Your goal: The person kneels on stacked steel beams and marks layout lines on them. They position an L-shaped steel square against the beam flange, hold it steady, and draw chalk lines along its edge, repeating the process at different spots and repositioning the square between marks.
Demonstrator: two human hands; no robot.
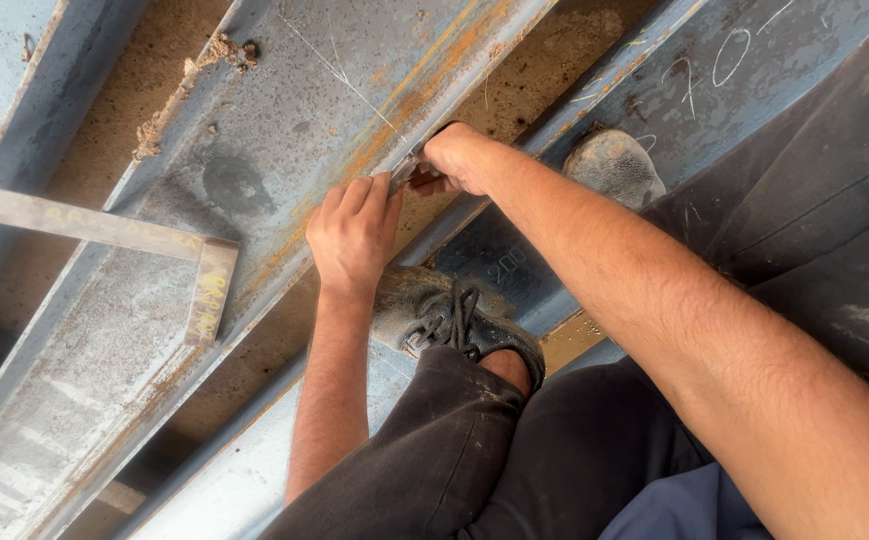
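My left hand (352, 235) lies flat, with its fingers curled, on the rusty edge of a long grey steel beam (254, 150) that runs diagonally across the view. My right hand (459, 158) reaches in from the right and pinches a small metal tool (406, 166) against that same edge. The tool's tip sits just above my left fingertips. Most of the tool is hidden inside the fist, so I cannot tell its kind. The two hands almost touch.
A steel try square (209, 290) lies on the beam to the left. My dusty laced shoe (434, 315) and my other shoe (614, 165) stand on a neighbouring blue-grey beam (714, 60) with chalk marks. Brown dirt shows in the gaps between beams.
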